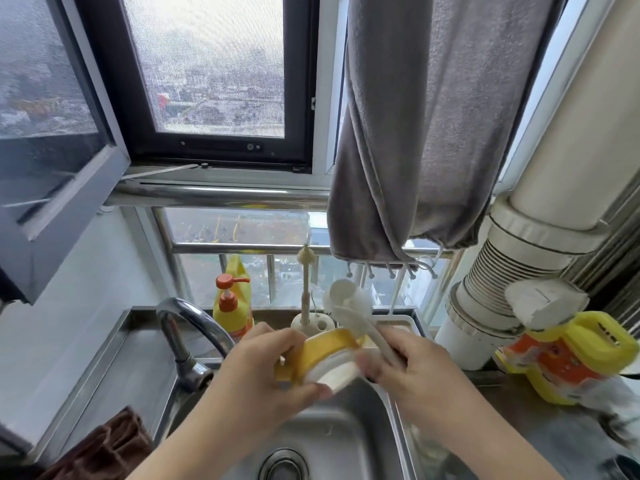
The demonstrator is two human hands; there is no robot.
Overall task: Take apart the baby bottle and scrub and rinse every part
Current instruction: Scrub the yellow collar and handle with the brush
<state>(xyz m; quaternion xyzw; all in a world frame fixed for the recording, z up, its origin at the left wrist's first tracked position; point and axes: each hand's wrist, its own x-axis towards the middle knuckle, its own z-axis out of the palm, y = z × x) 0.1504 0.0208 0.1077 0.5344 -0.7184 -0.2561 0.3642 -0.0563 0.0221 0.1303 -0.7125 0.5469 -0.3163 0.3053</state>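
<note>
Above the sink (pixel 360 434), both hands work on a yellow bottle collar (pixel 323 356).
Head view: the left hand (pixel 263 372) curls its fingers (pixel 277 344) around the collar, tilting its open side rightward, likely for scrubbing; the right hand (pixel 415 368) grips the white brush (pixel 349 306) by its handle, head raised behind.

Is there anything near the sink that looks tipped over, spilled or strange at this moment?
Yes, one thing. On the counter right of the sink, a yellow bottle with an orange label lies tipped on its side, leaning against the white pipe. No spill shows. The left hand grips the yellow bottle ring; the right hand holds the brush.
</note>
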